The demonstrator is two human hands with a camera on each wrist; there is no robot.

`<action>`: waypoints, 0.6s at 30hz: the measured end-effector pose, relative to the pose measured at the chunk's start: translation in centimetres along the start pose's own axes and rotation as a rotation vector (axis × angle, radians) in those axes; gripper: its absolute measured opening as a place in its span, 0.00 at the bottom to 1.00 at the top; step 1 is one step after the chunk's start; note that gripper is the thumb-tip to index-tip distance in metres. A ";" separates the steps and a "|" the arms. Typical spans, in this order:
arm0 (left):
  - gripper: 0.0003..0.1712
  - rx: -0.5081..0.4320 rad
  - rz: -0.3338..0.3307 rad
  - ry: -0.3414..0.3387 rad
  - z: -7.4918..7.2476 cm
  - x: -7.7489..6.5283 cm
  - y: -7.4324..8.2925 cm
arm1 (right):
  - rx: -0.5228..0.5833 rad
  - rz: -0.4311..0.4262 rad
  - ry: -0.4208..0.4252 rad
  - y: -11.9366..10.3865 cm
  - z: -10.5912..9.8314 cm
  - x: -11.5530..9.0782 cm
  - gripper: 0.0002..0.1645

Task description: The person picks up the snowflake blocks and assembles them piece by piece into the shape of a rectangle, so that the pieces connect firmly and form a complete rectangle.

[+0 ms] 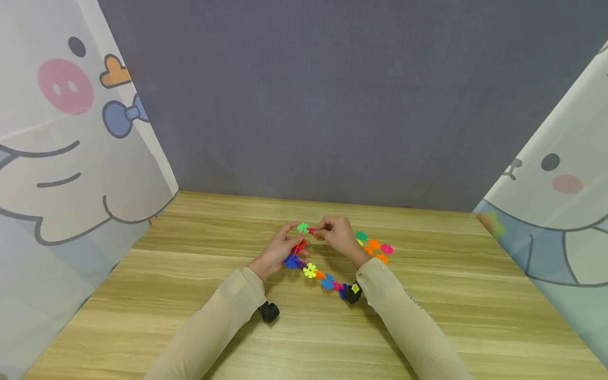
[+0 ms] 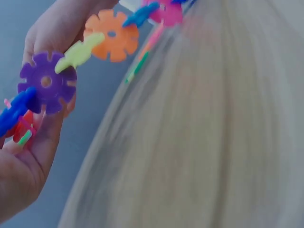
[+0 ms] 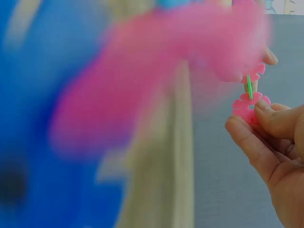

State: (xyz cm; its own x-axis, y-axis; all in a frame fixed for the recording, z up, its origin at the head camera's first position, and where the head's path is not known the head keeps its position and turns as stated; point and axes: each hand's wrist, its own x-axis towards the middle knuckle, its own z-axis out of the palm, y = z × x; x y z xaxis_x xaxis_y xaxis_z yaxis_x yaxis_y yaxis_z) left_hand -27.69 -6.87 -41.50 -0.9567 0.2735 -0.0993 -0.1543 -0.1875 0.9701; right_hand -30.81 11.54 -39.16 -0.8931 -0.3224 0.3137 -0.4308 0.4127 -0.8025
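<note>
My right hand (image 1: 339, 235) pinches a pink notched plastic flower disc (image 3: 242, 110) between thumb and fingertips. A green disc (image 1: 303, 227) is joined to that pink disc; it appears edge-on in the right wrist view. My left hand (image 1: 277, 250) holds the chain's other side around the green and red discs (image 1: 301, 246); its grip is partly hidden. From there the interlocked chain runs down to the right through a blue disc (image 1: 292, 261), a yellow disc (image 1: 310, 271) and several more toward my right wrist. A purple disc (image 2: 46, 81) and an orange disc (image 2: 112, 34) show in the left wrist view.
Loose flower discs lie on the wooden table (image 1: 190, 264) right of my right hand, among them a pink disc (image 1: 387, 248) and an orange disc (image 1: 374, 244). A grey panel (image 1: 323, 105) stands behind the table, with printed cloths at both sides.
</note>
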 end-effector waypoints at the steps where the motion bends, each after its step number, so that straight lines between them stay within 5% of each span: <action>1: 0.30 0.007 0.010 -0.001 0.1 0.0 0.1 | 0.001 -0.004 0.001 -0.1 -0.2 0.1 0.07; 7: 0.30 0.034 0.056 -0.018 0.4 0.2 0.7 | -0.013 -0.016 -0.007 -0.7 -1.0 0.5 0.05; 18: 0.29 -0.001 -0.030 -0.055 -0.6 0.5 -0.1 | 0.025 -0.029 -0.087 -0.4 -0.8 0.0 0.03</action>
State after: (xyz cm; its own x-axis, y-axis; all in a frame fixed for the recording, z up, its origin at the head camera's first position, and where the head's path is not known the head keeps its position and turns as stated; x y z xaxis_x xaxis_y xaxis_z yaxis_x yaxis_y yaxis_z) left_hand -28.30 -7.24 -41.82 -0.9368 0.3302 -0.1157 -0.1825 -0.1790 0.9668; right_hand -30.77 12.06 -38.36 -0.8652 -0.4071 0.2926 -0.4521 0.3812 -0.8064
